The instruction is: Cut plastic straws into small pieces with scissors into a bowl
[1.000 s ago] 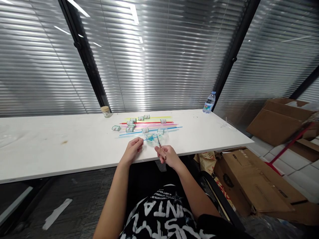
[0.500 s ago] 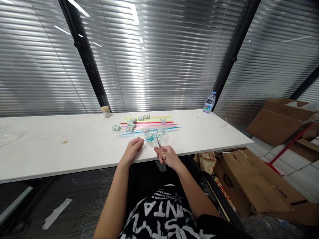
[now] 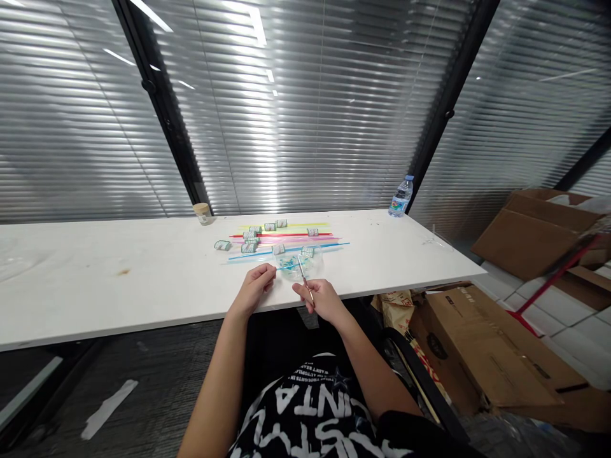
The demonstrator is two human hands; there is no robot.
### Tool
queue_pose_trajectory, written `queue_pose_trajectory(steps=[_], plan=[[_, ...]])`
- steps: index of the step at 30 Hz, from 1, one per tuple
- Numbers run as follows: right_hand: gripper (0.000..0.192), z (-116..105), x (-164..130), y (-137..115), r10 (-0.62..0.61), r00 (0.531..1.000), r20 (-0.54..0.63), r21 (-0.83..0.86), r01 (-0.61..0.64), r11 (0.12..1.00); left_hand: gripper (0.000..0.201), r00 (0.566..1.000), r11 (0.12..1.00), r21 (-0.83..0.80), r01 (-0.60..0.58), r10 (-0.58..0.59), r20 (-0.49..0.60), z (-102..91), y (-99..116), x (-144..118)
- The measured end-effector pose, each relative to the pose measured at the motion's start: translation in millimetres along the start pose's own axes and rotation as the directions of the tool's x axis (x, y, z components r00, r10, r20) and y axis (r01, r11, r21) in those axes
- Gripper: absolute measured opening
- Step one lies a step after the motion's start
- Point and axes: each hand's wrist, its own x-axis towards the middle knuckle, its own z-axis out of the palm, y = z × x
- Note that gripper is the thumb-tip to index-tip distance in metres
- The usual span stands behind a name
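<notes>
My left hand [image 3: 259, 284] is closed on the near end of a thin blue straw [image 3: 282, 268], whose far end reaches over a clear bowl [image 3: 316, 266]. In my right hand [image 3: 321, 298] is a pair of scissors [image 3: 304, 275], its blades pointing away from me over the bowl, beside the straw's tip. Whether the blades touch the straw is too small to tell. Small blue and green cut pieces [image 3: 287, 261] lie inside the bowl. Behind it, blue, pink, red and yellow straws [image 3: 286, 235] lie across the white table, with several small printed wrapped rolls [image 3: 249, 248] among them.
A small lidded jar [image 3: 202, 214] stands at the table's back left, and a water bottle [image 3: 401, 197] at the back right. Cardboard boxes [image 3: 487, 343] sit on the floor to the right, below the table edge. Window blinds rise behind the table [image 3: 157, 273].
My right hand has shifted very slightly left with the scissors, and the scissors look more closed. My left hand stays nearly in place with the straw.
</notes>
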Motion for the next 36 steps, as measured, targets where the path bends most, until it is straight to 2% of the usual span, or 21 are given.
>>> queue_pose_trajectory(steps=[9, 12, 16, 19, 31, 36], plan=[[0.052, -0.2, 2.5, 2.4, -0.01, 0.998, -0.056, -0.011, 0.009, 1.0, 0.033, 0.999, 0.998, -0.056, 0.017, -0.018, -0.029, 1.5, 2.6, -0.1], [0.052, 0.2, 4.8, 7.8, -0.006, 0.997, -0.081, 0.067, 0.011, 0.998, 0.032, 0.999, 0.998, -0.069, 0.013, -0.016, -0.039, 1.6, 2.3, 0.1], [0.054, 0.1, 5.0, 11.4, 0.012, 1.0, -0.005, 0.145, -0.011, 0.989, 0.032, 0.999, 0.998, -0.062, 0.002, -0.005, -0.042, 1.4, 1.5, 0.4], [0.054, 0.9, 3.5, 9.8, 0.001, 0.999, 0.036, 0.124, -0.005, 0.992, 0.031, 0.999, 0.999, -0.039, 0.0, -0.001, -0.041, 0.8, 0.9, 0.7], [0.054, 1.7, -0.5, 1.6, 0.027, 0.999, 0.02, 0.022, -0.027, 0.999, 0.028, 1.0, 1.0, 0.003, -0.014, 0.014, -0.023, -1.0, 0.2, 1.0], [0.054, 2.4, -0.5, 0.7, 0.017, 1.0, 0.004, 0.031, -0.017, 0.999, 0.027, 1.0, 1.0, 0.019, -0.014, 0.014, -0.021, -1.2, 0.2, 0.7]])
